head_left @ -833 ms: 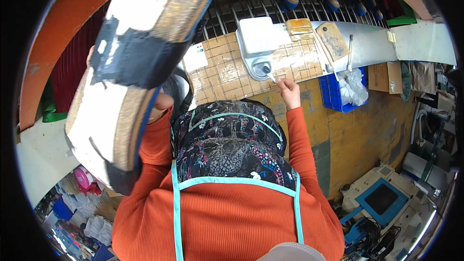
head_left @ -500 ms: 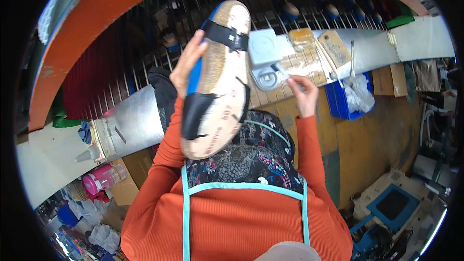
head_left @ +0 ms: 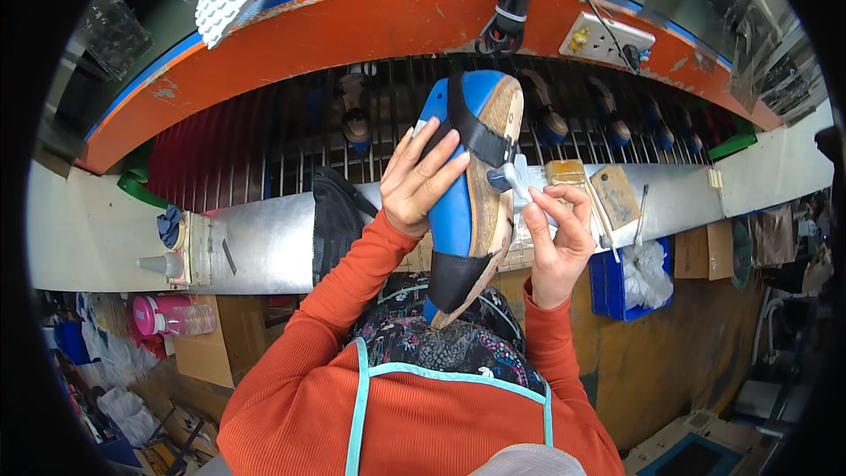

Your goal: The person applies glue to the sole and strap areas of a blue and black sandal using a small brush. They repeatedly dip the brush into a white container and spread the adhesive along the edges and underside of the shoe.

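Observation:
A sandal with a cork footbed edge (head_left: 486,211) and black straps is fitted on a blue shoe last (head_left: 451,211). It is tilted, toe end up, above my lap. My left hand (head_left: 419,181) grips the last from the left, fingers laid across its blue top. My right hand (head_left: 561,238) pinches a small light-grey tool (head_left: 520,181) with a dark, rounded end. That end meets or nearly touches the cork edge just below the upper strap; contact is hard to tell. The sandal hides most of the grey container on the bench behind it.
On the metal ledge lie a yellowish block (head_left: 564,171) and a stained tan board (head_left: 615,196). Behind runs a rack of metal rods (head_left: 397,167) carrying several other shoes. A blue bin (head_left: 608,289) with plastic bags hangs at right. A black bag (head_left: 333,234) lies at left.
The sandal has turned from showing its sole to showing its side and the blue last. My right hand has brought the grey tool from the container to the sandal. The view has tilted up.

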The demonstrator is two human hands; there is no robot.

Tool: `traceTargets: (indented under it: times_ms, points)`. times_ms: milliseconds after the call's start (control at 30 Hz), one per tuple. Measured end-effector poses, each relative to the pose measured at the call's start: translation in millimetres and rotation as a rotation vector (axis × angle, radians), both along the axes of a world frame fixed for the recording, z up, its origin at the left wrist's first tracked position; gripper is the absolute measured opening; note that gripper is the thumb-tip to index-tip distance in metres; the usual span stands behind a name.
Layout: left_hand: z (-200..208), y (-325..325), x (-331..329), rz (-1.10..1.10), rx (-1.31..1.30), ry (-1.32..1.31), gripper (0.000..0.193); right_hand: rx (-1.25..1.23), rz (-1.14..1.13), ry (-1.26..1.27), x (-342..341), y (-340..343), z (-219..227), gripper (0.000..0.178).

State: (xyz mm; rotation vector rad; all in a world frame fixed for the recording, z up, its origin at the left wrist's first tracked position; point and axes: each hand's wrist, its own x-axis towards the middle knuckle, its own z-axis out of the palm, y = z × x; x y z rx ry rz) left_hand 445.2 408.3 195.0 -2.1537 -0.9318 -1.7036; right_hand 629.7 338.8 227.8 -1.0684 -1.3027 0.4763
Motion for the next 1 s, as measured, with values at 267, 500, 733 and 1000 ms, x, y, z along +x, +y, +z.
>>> traceTargets:
  times_ms: [267,500,733,1000]
  points:
    - [2,-2,-7,-0.009,0.029,0.047,0.033,0.073,-0.127,-0.100,-2,33,4,0.020]
    - [1,3,-12,-0.046,0.042,0.104,0.036,0.220,-0.289,-0.245,9,56,11,0.022]
    - [3,6,-15,-0.064,0.033,0.159,0.036,0.207,-0.272,-0.400,23,50,10,0.025]
    - [10,9,-17,-0.051,0.030,0.183,0.035,0.229,-0.226,-0.586,29,43,24,0.023]
